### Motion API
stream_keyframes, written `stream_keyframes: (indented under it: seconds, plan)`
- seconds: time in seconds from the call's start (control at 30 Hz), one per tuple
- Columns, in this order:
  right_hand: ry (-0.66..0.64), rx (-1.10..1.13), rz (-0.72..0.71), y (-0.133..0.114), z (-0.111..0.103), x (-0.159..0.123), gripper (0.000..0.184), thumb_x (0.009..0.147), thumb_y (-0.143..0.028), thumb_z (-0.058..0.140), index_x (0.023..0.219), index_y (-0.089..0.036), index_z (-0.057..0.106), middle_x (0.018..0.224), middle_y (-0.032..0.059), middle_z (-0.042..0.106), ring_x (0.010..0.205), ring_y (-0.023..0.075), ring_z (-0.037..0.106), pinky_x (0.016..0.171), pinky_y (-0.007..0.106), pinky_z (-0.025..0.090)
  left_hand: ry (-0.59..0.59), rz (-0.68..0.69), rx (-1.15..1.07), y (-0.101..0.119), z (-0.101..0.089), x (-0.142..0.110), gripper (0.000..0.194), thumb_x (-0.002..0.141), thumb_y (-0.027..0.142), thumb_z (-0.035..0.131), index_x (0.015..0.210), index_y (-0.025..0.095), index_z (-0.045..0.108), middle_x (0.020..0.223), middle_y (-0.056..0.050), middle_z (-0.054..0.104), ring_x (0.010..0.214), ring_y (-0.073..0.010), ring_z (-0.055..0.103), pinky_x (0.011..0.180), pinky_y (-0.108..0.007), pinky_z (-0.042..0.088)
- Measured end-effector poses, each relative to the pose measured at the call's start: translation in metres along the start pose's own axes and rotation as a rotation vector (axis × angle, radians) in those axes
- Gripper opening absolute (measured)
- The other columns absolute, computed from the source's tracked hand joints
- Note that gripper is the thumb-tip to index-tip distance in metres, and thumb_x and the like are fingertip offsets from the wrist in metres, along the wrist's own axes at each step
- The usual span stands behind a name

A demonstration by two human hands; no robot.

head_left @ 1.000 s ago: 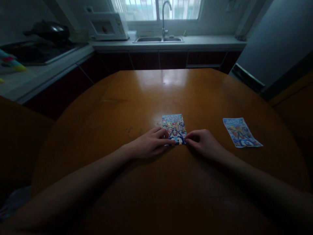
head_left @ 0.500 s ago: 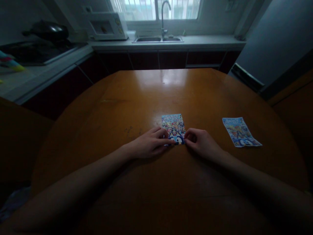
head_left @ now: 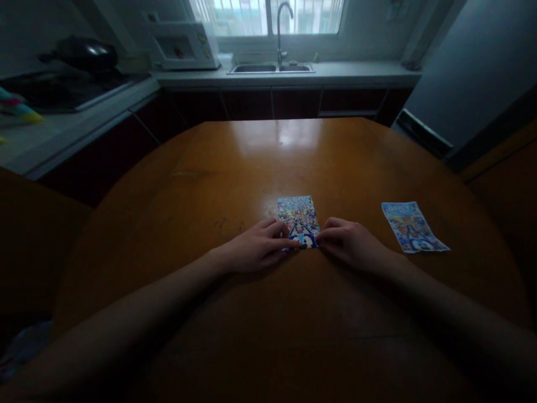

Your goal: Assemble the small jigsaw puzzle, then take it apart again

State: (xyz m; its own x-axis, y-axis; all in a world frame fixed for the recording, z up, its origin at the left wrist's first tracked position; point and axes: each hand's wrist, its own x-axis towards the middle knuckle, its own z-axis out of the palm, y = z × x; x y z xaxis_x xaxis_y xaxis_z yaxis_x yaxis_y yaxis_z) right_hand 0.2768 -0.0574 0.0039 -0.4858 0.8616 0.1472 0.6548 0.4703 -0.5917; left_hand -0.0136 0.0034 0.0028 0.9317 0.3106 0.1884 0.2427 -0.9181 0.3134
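Observation:
A colourful picture card (head_left: 298, 215) lies on the wooden table in front of me, crowded with small cartoon figures and a large blue-and-white one at its lower end. From its left side my left hand (head_left: 264, 246) holds it, one finger stretched across the lower part and the others bent at the left edge. At the lower right corner, my right hand (head_left: 348, 243) is closed in a pinch on the card's edge. Its fingertips partly hide that corner. A similar printed sheet (head_left: 411, 226), with a curled lower right corner, lies apart from both hands.
The wooden table (head_left: 260, 157) has rounded sides. Beyond it stand a counter with a sink (head_left: 254, 68), a faucet (head_left: 279, 39) and a microwave (head_left: 180, 47). A black pan (head_left: 86, 55) sits on the stove at left. A large grey appliance (head_left: 474, 73) stands at right.
My right hand has rolled slightly and its fingers have drawn closer together at the card's lower right corner. My left hand, the card and the other sheet stay in place.

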Motion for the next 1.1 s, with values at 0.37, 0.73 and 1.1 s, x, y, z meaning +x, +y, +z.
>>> stream_keyframes:
  seconds: [0.37,0.73,1.1]
  plan:
    - [-0.021,-0.04,-0.073,-0.001,0.003,0.0,0.019,0.094,-0.02,0.06,0.099,-0.024,0.078,0.099,0.0053,0.07,0.086,0.0169,0.066,0.076,0.03,0.051,0.006,0.004,-0.024,0.0,0.0,0.001,0.038,0.1,0.027,0.054,0.137,0.029,0.061,0.116,-0.011,0.056,0.109,-0.0249,0.051,0.1,-0.042,0.049]
    - [-0.055,-0.138,-0.078,-0.001,-0.006,0.0,0.027,0.092,-0.012,0.054,0.1,-0.023,0.078,0.095,0.0065,0.071,0.081,0.0178,0.065,0.073,0.03,0.047,0.005,0.003,-0.025,0.0,-0.001,0.0,0.037,0.1,0.028,0.053,0.137,0.029,0.061,0.112,-0.011,0.057,0.105,-0.0247,0.05,0.096,-0.041,0.05]
    - [-0.068,-0.052,-0.042,-0.003,-0.007,0.002,0.032,0.089,-0.007,0.054,0.099,-0.023,0.079,0.095,0.0057,0.073,0.08,0.0167,0.066,0.075,0.029,0.049,0.017,0.005,-0.029,-0.001,-0.001,0.0,0.037,0.1,0.027,0.054,0.136,0.03,0.061,0.112,-0.01,0.057,0.104,-0.0239,0.051,0.095,-0.039,0.049]
